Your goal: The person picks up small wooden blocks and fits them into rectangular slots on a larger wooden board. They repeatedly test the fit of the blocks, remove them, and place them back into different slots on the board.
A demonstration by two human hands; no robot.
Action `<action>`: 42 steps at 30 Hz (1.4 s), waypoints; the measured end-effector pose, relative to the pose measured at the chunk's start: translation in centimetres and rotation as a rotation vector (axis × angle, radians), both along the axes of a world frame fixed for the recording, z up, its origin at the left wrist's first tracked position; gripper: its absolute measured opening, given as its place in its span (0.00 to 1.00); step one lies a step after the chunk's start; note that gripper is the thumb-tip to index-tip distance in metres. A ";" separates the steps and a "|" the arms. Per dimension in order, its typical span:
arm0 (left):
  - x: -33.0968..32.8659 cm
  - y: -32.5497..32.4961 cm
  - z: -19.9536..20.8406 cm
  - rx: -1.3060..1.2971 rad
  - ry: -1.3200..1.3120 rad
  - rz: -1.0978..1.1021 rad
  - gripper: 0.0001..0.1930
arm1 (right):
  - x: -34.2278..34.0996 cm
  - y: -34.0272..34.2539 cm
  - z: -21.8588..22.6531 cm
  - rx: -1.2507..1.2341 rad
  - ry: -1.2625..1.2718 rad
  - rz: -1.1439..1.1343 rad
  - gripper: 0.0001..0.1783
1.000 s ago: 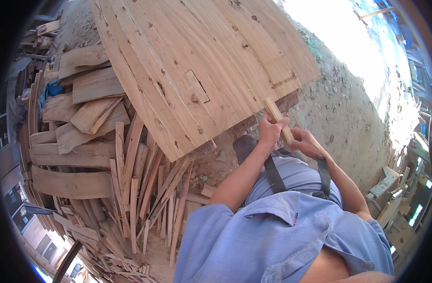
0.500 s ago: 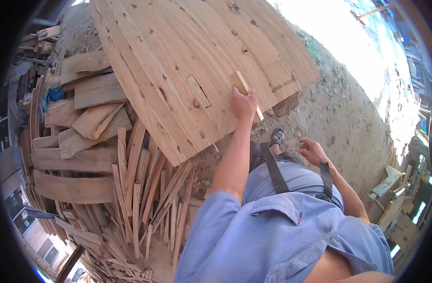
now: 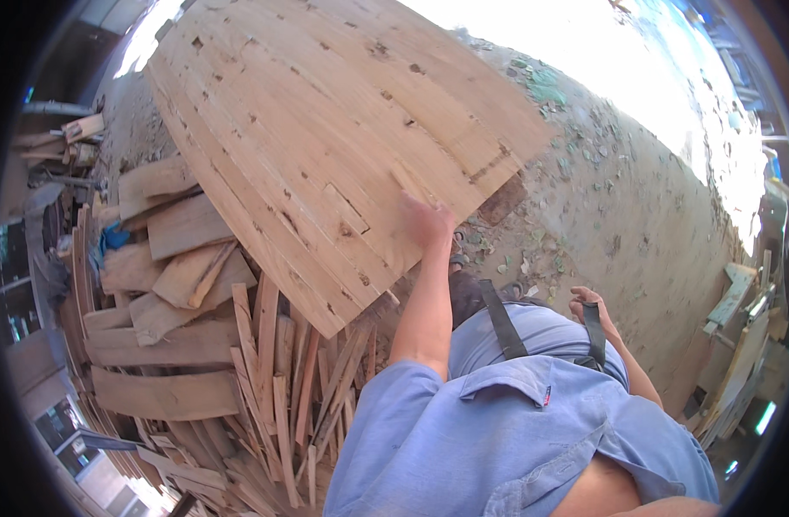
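A large panel of joined wooden boards (image 3: pixel 274 129), marked with knots and dark holes, lies in front of me. My left hand (image 3: pixel 427 222), smeared by motion, is over its near right part. The fingers are closed round a short pale wooden strip (image 3: pixel 403 183), which mostly blends into the panel and is partly hidden by the hand. Left of the hand, a small rectangular patch with a dark slit (image 3: pixel 349 209) shows in the panel. My right hand (image 3: pixel 587 302) hangs by my right side with loosely bent fingers apart, holding nothing.
Rough planks (image 3: pixel 162 345) are piled to the left, with upright thin slats (image 3: pixel 282 388) beside the panel's near corner. A dark wooden block (image 3: pixel 503 200) juts from under the panel's right edge. Leaf-strewn dirt ground (image 3: pixel 618 233) stretches right, toward more boards (image 3: pixel 739 362).
My left hand has moved slightly left and toward me with the strip. My right hand has dropped back a little. The view has shifted, and my feet have changed position.
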State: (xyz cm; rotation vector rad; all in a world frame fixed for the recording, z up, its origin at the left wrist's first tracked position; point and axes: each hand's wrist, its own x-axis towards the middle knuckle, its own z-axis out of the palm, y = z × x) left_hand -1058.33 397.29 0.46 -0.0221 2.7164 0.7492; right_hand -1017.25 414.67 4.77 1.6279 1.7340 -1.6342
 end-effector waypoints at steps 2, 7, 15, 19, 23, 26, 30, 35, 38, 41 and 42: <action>0.3 -0.1 0.3 -0.028 -0.002 -0.033 0.46 | 5.8 -0.9 -3.1 -0.037 0.079 -0.151 0.27; 1.2 2.7 0.6 -0.114 -0.034 -0.071 0.45 | 18.1 -6.4 -5.6 0.238 -0.174 0.178 0.23; -2.7 -5.2 -9.7 0.202 -0.310 0.075 0.21 | 25.8 -16.9 -5.4 0.130 -0.263 -0.188 0.29; 6.4 0.5 -4.1 0.358 -0.368 0.240 0.15 | 34.1 -22.8 -7.8 0.157 -0.240 -0.412 0.30; 16.4 0.5 -2.5 0.252 -0.444 0.096 0.12 | 38.9 -24.3 -4.5 0.098 -0.247 -0.674 0.31; 17.8 2.1 -9.1 0.223 -0.544 -0.181 0.05 | 41.6 -25.8 -3.3 0.140 -0.186 -0.828 0.31; 30.3 9.1 -3.4 0.178 -0.595 -0.598 0.07 | 44.9 -27.0 -3.7 0.076 -0.145 -1.033 0.30; 36.8 23.6 -5.5 0.245 -0.494 -0.650 0.17 | 47.9 -18.2 5.0 0.193 0.577 -1.294 0.20; 48.3 30.8 -3.5 0.336 -0.548 -0.720 0.21 | 52.4 -8.1 18.8 0.574 0.845 -0.931 0.14; 61.3 36.7 -0.9 0.210 -0.660 -0.939 0.22 | 56.0 -0.5 29.6 0.894 1.321 -0.643 0.12; 66.7 38.4 -0.6 0.187 -0.682 -1.004 0.23 | 57.0 0.9 33.3 1.002 1.452 -0.593 0.11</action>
